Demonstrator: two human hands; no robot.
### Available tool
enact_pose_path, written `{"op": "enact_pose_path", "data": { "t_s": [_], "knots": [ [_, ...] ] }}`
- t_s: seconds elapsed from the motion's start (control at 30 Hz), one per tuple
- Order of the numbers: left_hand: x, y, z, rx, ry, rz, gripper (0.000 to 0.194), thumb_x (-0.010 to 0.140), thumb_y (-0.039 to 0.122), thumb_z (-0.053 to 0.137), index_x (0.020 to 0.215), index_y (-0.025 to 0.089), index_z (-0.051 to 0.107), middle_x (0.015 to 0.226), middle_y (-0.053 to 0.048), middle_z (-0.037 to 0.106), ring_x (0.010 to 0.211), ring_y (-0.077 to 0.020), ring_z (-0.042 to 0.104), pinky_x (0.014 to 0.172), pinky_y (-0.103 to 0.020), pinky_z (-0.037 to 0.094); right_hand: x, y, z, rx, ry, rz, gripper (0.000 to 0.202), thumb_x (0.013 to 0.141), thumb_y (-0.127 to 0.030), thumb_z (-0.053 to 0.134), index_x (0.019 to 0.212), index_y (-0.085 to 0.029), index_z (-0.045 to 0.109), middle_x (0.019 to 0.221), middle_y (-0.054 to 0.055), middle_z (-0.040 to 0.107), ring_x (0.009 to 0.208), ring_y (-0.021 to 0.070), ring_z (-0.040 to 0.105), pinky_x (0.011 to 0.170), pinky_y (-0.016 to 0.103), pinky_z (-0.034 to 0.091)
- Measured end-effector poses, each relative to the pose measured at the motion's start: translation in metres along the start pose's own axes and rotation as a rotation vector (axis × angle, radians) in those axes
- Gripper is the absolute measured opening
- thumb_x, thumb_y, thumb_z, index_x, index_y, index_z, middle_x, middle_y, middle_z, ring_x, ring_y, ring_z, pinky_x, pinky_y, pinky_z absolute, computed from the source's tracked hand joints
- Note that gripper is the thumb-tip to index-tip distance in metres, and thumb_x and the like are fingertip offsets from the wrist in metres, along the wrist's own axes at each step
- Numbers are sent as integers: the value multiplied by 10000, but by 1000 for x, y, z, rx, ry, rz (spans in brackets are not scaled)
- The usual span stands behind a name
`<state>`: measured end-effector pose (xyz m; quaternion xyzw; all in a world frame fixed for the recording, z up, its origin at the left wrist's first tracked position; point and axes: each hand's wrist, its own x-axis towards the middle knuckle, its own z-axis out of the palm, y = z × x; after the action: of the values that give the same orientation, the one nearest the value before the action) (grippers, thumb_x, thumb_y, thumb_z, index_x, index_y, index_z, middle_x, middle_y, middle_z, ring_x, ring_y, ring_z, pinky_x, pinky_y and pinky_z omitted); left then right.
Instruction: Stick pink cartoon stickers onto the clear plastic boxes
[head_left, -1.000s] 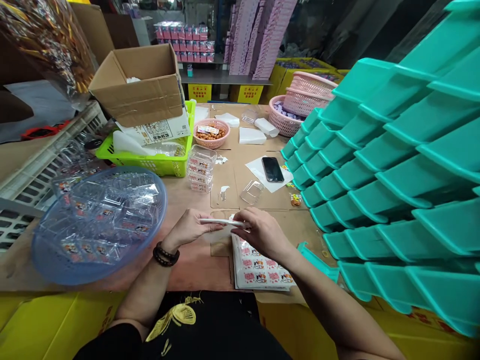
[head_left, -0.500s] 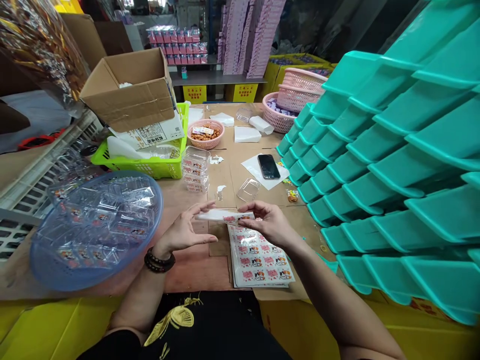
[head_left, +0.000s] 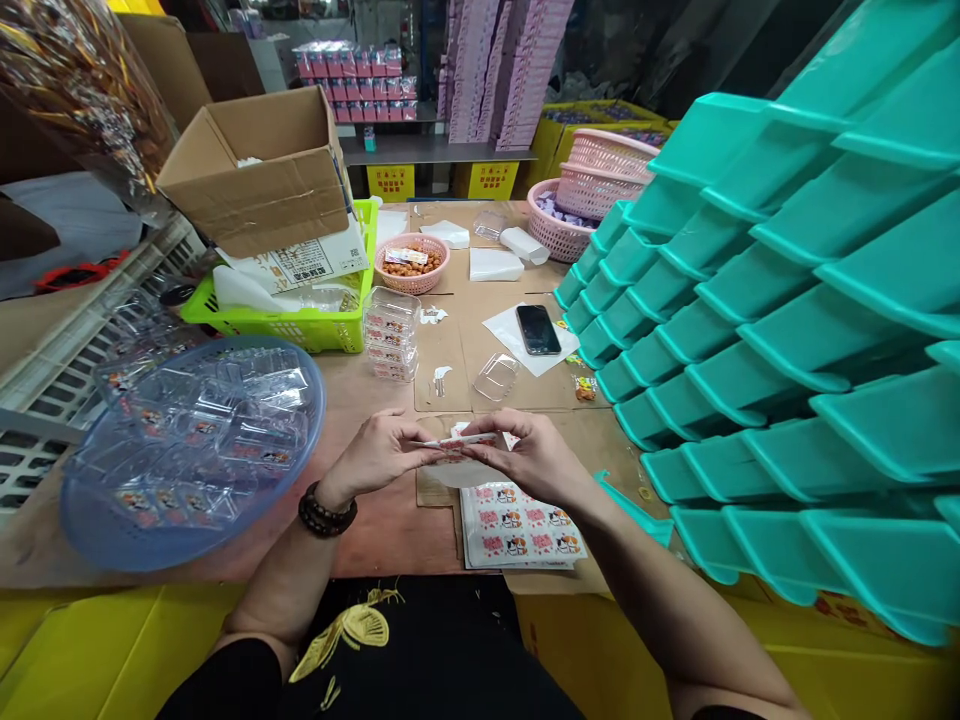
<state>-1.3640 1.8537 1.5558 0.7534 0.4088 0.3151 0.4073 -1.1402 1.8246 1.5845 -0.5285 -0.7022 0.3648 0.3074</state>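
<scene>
My left hand (head_left: 376, 455) pinches the left end of a sticker sheet (head_left: 459, 468) between thumb and fingers. At the other end, my right hand (head_left: 536, 458) grips the same sheet, which is bent, with its white backing hanging toward me. Below it on the table lies a stack of sticker sheets (head_left: 519, 530) printed with cartoon cats and pink lettering. Just beyond my hands are a small clear plastic container (head_left: 496, 377) and a pile of clear containers (head_left: 391, 335) bearing similar stickers.
At left, a blue basin (head_left: 319, 440) holds several clear stickered boxes. Behind it stands a green basket (head_left: 300, 330) with a cardboard box (head_left: 255, 190). Stacked teal trays (head_left: 780, 400) wall off the right. A phone (head_left: 538, 330) and a pink basket of nuts (head_left: 412, 285) lie farther back.
My left hand has closed from an open spread onto the sheet's left end. The sheet has bent, its white backing now hanging over the stack.
</scene>
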Motion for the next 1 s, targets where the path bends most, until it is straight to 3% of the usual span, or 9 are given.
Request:
{"op": "enact_pose_path", "data": {
  "t_s": [0.17, 0.33, 0.43, 0.5, 0.6, 0.67, 0.83, 0.93, 1.0],
  "knots": [
    [0, 1, -1, -8, -30, -68, 166, 763, 380, 749, 752, 224, 806, 673, -27, 722, 582, -143, 589, 586, -235, 438, 3, 3, 1, -265, 19, -222, 178, 878, -411, 672, 932, -274, 773, 841, 38, 763, 787, 190, 653, 893, 396, 442],
    [0, -3, -1, -66, -144, -156, 244, 771, 427, 736, 716, 194, 783, 606, -15, 682, 549, -125, 564, 500, -205, 366, -3, 8, 3, -494, 118, -391, 167, 928, -327, 609, 980, -360, 765, 1072, 18, 748, 969, 216, 614, 1097, 533, 247],
    [1, -8, -2, -139, -236, -187, 304, 773, 460, 726, 677, 172, 755, 558, -4, 639, 503, -107, 517, 459, -198, 331, -11, 9, 5, -418, 107, -444, 186, 905, -304, 612, 935, -395, 771, 1081, 8, 726, 1003, 232, 593, 1104, 534, 263],
    [1, -15, -3, -218, -301, -226, 329, 770, 477, 726, 693, 157, 744, 565, -7, 634, 491, -100, 504, 449, -194, 332, -11, 15, 2, -223, 204, -408, 177, 908, -369, 598, 926, -389, 773, 1035, 31, 700, 978, 240, 594, 1051, 509, 359],
    [-2, -28, -4, -423, -310, -273, 331, 730, 463, 774, 835, 150, 743, 695, -46, 700, 561, -121, 579, 506, -203, 425, 6, 40, -15, 62, 487, -266, 332, 971, -426, 454, 1221, -390, 669, 1157, 68, 635, 1016, 248, 598, 925, 457, 480],
    [-5, -38, -5, -583, -292, -296, 378, 710, 445, 804, 938, 157, 716, 815, -78, 734, 644, -145, 638, 575, -225, 483, 28, 66, -32, -30, 546, -207, 513, 960, -383, 459, 1472, -374, 426, 1354, 82, 552, 1146, 269, 568, 968, 470, 469],
    [-11, -67, -7, -805, -307, -219, 460, 656, 553, 812, 708, 137, 622, 628, -49, 653, 549, -125, 573, 561, -235, 448, 81, 120, -55, -892, 66, -77, 846, 787, -44, 507, 1570, -203, 229, 1564, 156, 369, 1421, 349, 355, 1143, 599, 243],
    [-10, -77, -8, -911, -295, -104, 596, 618, 708, 739, 523, 156, 535, 480, -33, 530, 493, -114, 474, 526, -250, 384, 102, 131, -50, -1042, -167, -107, 941, 715, 45, 459, 1579, -184, 167, 1591, 147, 327, 1468, 333, 283, 1159, 614, 182],
    [-6, -81, -10, -917, -327, -104, 572, 710, 695, 665, 551, 151, 588, 492, -53, 548, 467, -114, 451, 489, -254, 342, 110, 131, -47, -1024, -231, -131, 985, 703, 34, 476, 1587, -181, 99, 1533, 154, 426, 1432, 312, 354, 1158, 612, 185]
  ]
}}
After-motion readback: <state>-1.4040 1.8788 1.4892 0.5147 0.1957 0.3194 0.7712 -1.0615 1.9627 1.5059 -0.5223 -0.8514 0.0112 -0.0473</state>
